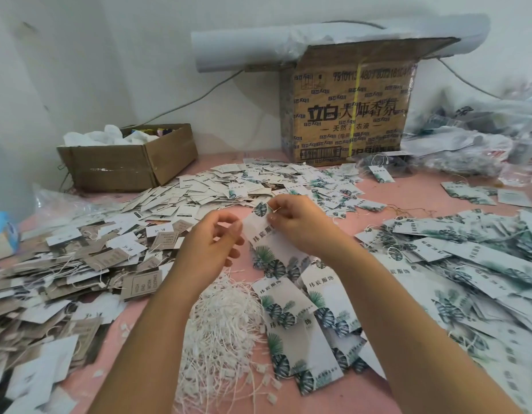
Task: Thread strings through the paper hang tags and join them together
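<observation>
A white hang tag with green leaf print (260, 227) is held up between both hands above the pink table. My left hand (212, 242) pinches its left edge with thumb and fingertips. My right hand (297, 225) pinches the tag's top by the leaf print; whether it also holds a string there I cannot tell. Below the hands lies a tangle of white strings (226, 330) with plastic ends. Several more leaf-print tags (306, 312) lie just right of the strings.
Heaps of tags cover the pink table (420, 194): brown and white ones (79, 264) at left, small white ones (217, 189) behind, leaf-print ones (467, 264) at right. A low open carton (127, 162) and a tall printed carton (348, 112) stand against the wall.
</observation>
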`<state>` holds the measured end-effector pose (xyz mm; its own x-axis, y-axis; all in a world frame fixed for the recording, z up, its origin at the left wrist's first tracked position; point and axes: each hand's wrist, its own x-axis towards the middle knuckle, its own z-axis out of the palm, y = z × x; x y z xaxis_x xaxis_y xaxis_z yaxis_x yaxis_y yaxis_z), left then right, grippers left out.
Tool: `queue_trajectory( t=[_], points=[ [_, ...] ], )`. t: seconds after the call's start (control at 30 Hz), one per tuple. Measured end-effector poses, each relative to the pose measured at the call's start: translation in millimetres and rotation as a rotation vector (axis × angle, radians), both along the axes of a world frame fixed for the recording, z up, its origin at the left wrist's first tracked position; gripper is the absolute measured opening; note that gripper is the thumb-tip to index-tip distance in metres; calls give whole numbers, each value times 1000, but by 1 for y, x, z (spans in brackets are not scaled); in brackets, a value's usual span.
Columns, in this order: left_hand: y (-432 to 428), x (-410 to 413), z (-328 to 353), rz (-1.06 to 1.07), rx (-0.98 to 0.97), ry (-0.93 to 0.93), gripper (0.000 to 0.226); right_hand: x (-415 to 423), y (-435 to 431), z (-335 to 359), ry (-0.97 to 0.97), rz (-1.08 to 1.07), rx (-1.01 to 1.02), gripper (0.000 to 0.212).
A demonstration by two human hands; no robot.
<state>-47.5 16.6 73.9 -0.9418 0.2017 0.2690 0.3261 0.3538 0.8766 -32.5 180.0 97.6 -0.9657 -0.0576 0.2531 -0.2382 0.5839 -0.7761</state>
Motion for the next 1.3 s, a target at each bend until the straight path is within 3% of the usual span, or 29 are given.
queue_trajectory(
  t=[0.07, 0.23, 0.4, 0.57, 0.93, 1.1, 1.3],
  points=[
    [-5, -6, -7, 36, -126, -2, 4, -1, 5, 1, -26, -18, 90, 16],
    [-14, -18, -31, 159, -657, 83, 7, -1, 16, -2, -215, -31, 385, 30],
    [-15, -18, -46, 176, -795, 41, 10, 5, 18, -5, -472, 102, 650, 26],
    [-16, -19, -50, 135, -874, 19, 22, 1, 15, -6, -514, 102, 754, 37],
    [-17, -18, -49, 147, -827, 24, 13, -4, 13, -11, -433, 4, 639, 14],
    [-16, -20, -46, 70, -609, 15, 15, -5, 9, -12, -384, 32, 570, 27],
    [-7, -12, -30, -32, -328, 13, 15, -4, -4, -15, -196, 74, 492, 24]
  ],
)
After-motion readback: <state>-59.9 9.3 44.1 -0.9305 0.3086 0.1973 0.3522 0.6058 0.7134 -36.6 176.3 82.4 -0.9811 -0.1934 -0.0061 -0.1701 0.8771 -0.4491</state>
